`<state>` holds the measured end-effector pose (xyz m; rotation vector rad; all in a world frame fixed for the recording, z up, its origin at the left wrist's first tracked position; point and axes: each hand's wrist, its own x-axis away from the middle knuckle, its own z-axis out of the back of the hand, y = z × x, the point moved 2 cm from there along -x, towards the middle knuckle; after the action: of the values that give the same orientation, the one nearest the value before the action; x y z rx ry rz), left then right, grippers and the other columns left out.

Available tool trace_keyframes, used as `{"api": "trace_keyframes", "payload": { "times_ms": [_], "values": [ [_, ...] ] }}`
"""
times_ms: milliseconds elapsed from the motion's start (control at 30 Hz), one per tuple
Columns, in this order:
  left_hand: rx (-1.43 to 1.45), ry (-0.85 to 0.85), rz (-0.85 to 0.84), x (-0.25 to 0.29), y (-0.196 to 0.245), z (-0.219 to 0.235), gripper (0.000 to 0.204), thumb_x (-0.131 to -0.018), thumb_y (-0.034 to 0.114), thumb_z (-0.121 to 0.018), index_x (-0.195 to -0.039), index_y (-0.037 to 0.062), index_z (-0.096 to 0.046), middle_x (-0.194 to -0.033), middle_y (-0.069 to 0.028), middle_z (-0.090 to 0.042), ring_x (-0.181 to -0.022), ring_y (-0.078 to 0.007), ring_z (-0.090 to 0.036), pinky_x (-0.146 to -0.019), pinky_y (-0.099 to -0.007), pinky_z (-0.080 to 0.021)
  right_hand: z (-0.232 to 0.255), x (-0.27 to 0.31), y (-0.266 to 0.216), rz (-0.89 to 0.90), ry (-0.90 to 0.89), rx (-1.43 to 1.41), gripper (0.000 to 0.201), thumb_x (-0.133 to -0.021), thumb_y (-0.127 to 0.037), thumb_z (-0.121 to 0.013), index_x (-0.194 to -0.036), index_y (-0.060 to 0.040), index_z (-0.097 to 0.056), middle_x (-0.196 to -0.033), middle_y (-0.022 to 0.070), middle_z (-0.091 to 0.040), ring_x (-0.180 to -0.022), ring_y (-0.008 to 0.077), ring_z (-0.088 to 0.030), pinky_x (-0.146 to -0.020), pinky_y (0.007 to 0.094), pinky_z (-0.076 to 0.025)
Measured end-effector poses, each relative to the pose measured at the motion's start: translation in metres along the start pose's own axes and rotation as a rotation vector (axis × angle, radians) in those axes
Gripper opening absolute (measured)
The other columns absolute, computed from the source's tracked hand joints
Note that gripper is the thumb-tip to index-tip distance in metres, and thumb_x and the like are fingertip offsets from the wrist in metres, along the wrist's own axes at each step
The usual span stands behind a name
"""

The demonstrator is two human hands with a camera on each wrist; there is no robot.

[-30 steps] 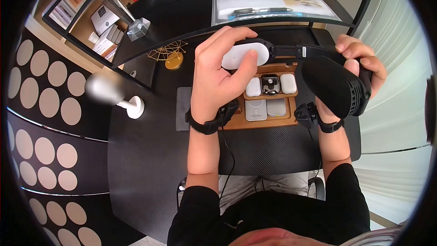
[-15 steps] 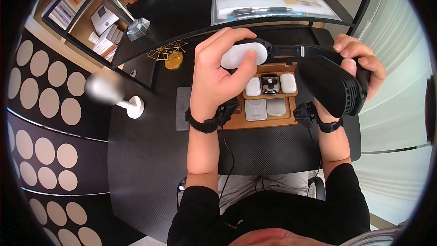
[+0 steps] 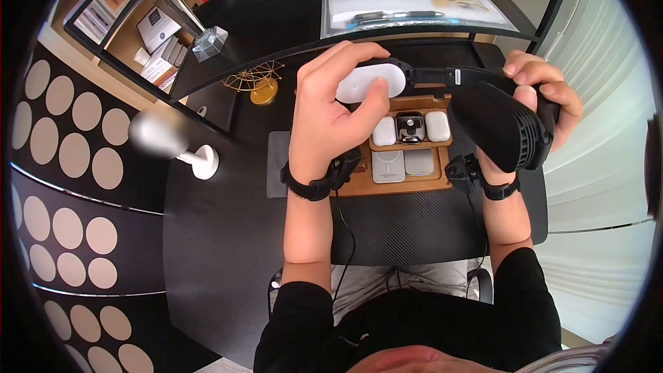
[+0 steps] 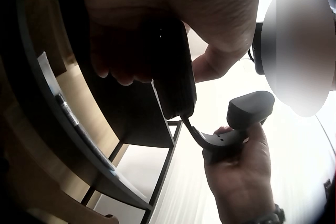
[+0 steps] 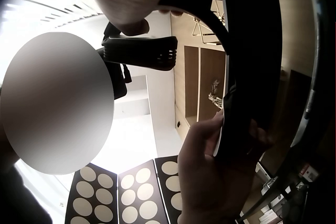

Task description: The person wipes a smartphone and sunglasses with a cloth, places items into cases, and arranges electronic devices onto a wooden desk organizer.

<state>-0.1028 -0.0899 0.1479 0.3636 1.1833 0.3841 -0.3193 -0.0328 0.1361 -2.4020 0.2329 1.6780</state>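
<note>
The person is holding a black headset with a curved band, a white oval pad and a ribbed black cushion (image 3: 442, 77) up above the wooden tray of small white and grey cases (image 3: 407, 186). The left hand (image 3: 331, 114) is curling its fingers and thumb around the white pad, above the tray's left end. The right hand (image 3: 542, 100) is gripping the ribbed cushion, above the tray's right end. The tray is resting on the black woven-texture surface (image 3: 228, 235), with a gold wire ornament (image 3: 257, 81) lying beyond the tray's far left corner
</note>
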Motion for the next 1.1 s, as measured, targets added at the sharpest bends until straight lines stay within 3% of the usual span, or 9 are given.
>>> {"api": "trace_keyframes", "payload": {
  "times_ms": [100, 167, 267, 400, 467, 700, 767, 967, 1100],
  "values": [
    [-0.016, 0.016, 0.002, 0.000, 0.000, -0.001, 0.026, -0.076, 0.006, -0.068, -0.100, -0.0028, -0.069, -0.084, -0.0130, -0.069, -0.071, -0.0220, -0.066, -0.066, -0.0292, -0.051, 0.001, 0.000, -0.001, 0.007, -0.008, -0.001, 0.032, -0.088, 0.001, -0.074, -0.107, -0.0063, -0.049, -0.088, 0.0129, -0.064, -0.082, 0.0236, -0.063, -0.078, 0.0388, -0.055],
    [-0.002, 0.008, 0.005, 0.000, 0.000, 0.000, 0.025, -0.077, 0.006, -0.068, -0.100, -0.0026, -0.069, -0.084, -0.0130, -0.069, -0.071, -0.0220, -0.066, -0.066, -0.0292, -0.051, 0.003, 0.001, -0.004, -0.027, -0.109, 0.074, 0.021, -0.099, -0.004, -0.062, -0.114, -0.0081, -0.050, -0.093, 0.0138, -0.060, -0.090, 0.0260, -0.059, -0.085, 0.0460, -0.050],
    [-0.014, 0.012, -0.002, 0.000, -0.001, -0.001, 0.025, -0.077, 0.006, -0.068, -0.100, -0.0025, -0.069, -0.084, -0.0131, -0.069, -0.071, -0.0220, -0.066, -0.066, -0.0294, -0.051, -0.001, 0.000, 0.000, -0.020, 0.009, -0.013, 0.033, -0.087, 0.003, -0.075, -0.106, -0.0058, -0.050, -0.088, 0.0132, -0.064, -0.081, 0.0237, -0.063, -0.078, 0.0384, -0.055],
    [-0.022, 0.002, 0.007, 0.000, 0.000, -0.001, 0.025, -0.077, 0.006, -0.068, -0.100, -0.0025, -0.069, -0.084, -0.0132, -0.069, -0.072, -0.0222, -0.067, -0.066, -0.0295, -0.051, 0.001, 0.001, -0.001, -0.011, -0.004, -0.004, 0.033, -0.087, 0.003, -0.075, -0.107, -0.0054, -0.050, -0.089, 0.0135, -0.064, -0.081, 0.0240, -0.063, -0.078, 0.0383, -0.055],
    [-0.016, 0.001, 0.003, 0.000, 0.000, 0.000, 0.025, -0.077, 0.006, -0.068, -0.100, -0.0025, -0.069, -0.085, -0.0133, -0.069, -0.072, -0.0224, -0.067, -0.066, -0.0294, -0.051, 0.001, 0.001, -0.004, -0.045, -0.088, 0.046, 0.021, -0.097, -0.001, -0.062, -0.112, -0.0076, -0.050, -0.092, 0.0138, -0.060, -0.089, 0.0261, -0.059, -0.085, 0.0467, -0.050],
    [-0.005, -0.010, -0.023, -0.001, 0.001, 0.001, 0.027, -0.075, 0.005, -0.068, -0.100, -0.0024, -0.069, -0.085, -0.0131, -0.069, -0.072, -0.0223, -0.067, -0.066, -0.0294, -0.051, 0.001, 0.001, -0.001, -0.059, -0.075, 0.026, 0.021, -0.096, 0.001, -0.061, -0.112, -0.0075, -0.050, -0.093, 0.0138, -0.060, -0.090, 0.0259, -0.059, -0.087, 0.0470, -0.049],
    [-0.017, -0.044, -0.013, -0.002, 0.006, 0.002, 0.032, -0.073, 0.009, -0.074, -0.102, -0.0024, -0.069, -0.088, -0.0132, -0.071, -0.075, -0.0231, -0.069, -0.070, -0.0300, -0.053, 0.002, 0.000, 0.003, -0.082, 0.020, -0.066, 0.031, -0.088, 0.005, -0.071, -0.109, -0.0041, -0.050, -0.088, 0.0143, -0.063, -0.083, 0.0256, -0.062, -0.081, 0.0412, -0.054],
    [-0.093, -0.120, 0.016, -0.002, 0.014, 0.007, 0.048, -0.066, 0.014, -0.089, -0.107, -0.0010, -0.070, -0.097, -0.0134, -0.074, -0.085, -0.0255, -0.073, -0.079, -0.0324, -0.057, 0.004, 0.005, 0.015, -0.275, 0.115, -0.258, 0.036, -0.086, 0.002, -0.073, -0.114, -0.0026, -0.051, -0.100, 0.0148, -0.065, -0.091, 0.0263, -0.064, -0.086, 0.0388, -0.054],
    [-0.096, -0.095, -0.017, -0.001, 0.009, 0.006, 0.045, -0.066, 0.008, -0.089, -0.106, -0.0003, -0.070, -0.096, -0.0131, -0.074, -0.084, -0.0256, -0.073, -0.077, -0.0321, -0.057, 0.007, 0.009, 0.017, -0.365, 0.135, -0.359, 0.040, -0.085, -0.002, -0.076, -0.116, -0.0020, -0.051, -0.105, 0.0154, -0.065, -0.097, 0.0263, -0.065, -0.090, 0.0384, -0.053]
  ]
}}
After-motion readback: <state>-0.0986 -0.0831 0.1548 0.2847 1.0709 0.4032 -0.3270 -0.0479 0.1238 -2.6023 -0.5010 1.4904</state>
